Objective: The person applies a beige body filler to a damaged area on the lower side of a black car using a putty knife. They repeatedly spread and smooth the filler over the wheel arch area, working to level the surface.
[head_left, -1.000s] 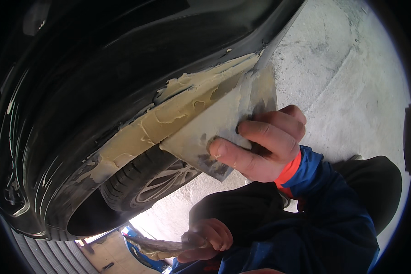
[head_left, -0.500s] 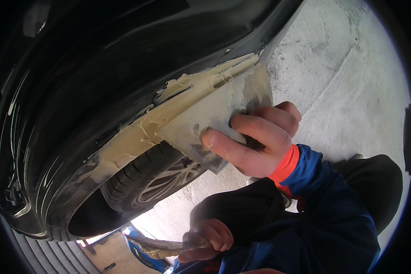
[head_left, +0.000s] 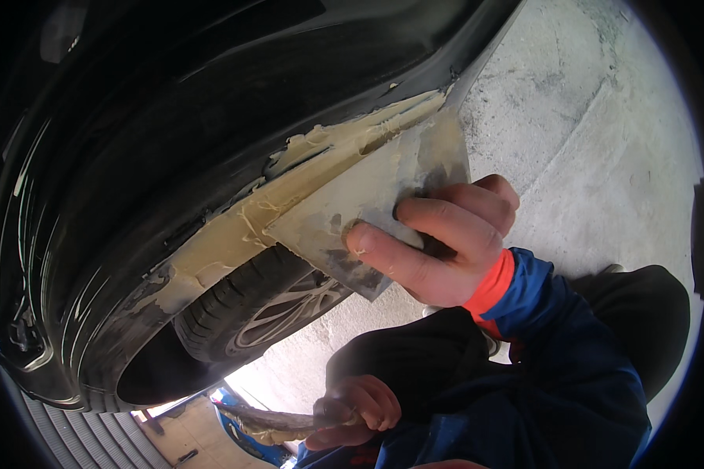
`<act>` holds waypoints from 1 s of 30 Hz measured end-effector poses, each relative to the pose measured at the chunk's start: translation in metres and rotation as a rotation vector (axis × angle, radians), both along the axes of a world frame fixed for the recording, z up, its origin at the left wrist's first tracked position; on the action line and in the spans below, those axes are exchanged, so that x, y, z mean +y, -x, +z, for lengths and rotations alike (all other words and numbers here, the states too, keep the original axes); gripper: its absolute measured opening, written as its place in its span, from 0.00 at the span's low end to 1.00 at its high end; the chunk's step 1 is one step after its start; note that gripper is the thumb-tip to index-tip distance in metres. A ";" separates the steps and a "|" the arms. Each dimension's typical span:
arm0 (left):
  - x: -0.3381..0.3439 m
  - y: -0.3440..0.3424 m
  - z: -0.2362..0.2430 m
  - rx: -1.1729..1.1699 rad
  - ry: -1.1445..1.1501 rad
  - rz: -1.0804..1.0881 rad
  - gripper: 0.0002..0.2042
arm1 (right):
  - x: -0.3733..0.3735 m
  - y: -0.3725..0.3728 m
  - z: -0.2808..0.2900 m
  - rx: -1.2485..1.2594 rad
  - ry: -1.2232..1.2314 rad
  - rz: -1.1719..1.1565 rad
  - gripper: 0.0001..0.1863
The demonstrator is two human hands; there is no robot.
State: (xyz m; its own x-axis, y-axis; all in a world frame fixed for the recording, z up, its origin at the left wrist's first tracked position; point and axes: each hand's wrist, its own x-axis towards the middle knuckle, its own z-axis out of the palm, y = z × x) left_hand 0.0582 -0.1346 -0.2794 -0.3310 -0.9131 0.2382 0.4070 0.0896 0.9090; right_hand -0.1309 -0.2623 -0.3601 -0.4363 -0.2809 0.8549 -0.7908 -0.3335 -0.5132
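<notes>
My right hand (head_left: 454, 238) is closed on a wide, translucent spreader (head_left: 364, 191) smeared with pale filler. The upper-left edge of the spreader lies against a band of beige body filler (head_left: 246, 223) along the lower edge of a black car's wheel-arch panel (head_left: 172, 117). That band is smooth in places, with ragged ridges and dark gaps along its upper side. Lower down, near my knee, my left hand (head_left: 360, 406) grips a flat, thin putty board (head_left: 270, 422) with beige filler on it; its exact kind is hard to make out.
Under the arch sits a wheel (head_left: 285, 313) with a dark tyre and silver spokes. Grey concrete floor (head_left: 571, 133) extends to the right. My dark-trousered knees (head_left: 407, 352) are close below the spreader. Something blue and a tan surface (head_left: 188, 434) show at lower left.
My right hand and the spreader have shifted slightly right and down, the edge still at the filler band. My left hand and its board look almost unmoved.
</notes>
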 end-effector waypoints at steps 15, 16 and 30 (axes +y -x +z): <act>-0.001 0.002 -0.002 0.103 -0.010 -0.002 0.35 | -0.008 -0.002 -0.006 -0.040 -0.017 0.019 0.24; -0.002 0.002 -0.002 0.104 -0.012 0.001 0.34 | -0.006 0.000 -0.006 -0.010 -0.042 0.037 0.24; -0.004 0.007 -0.006 0.120 -0.012 0.054 0.35 | -0.012 0.001 -0.002 -0.062 -0.002 0.014 0.23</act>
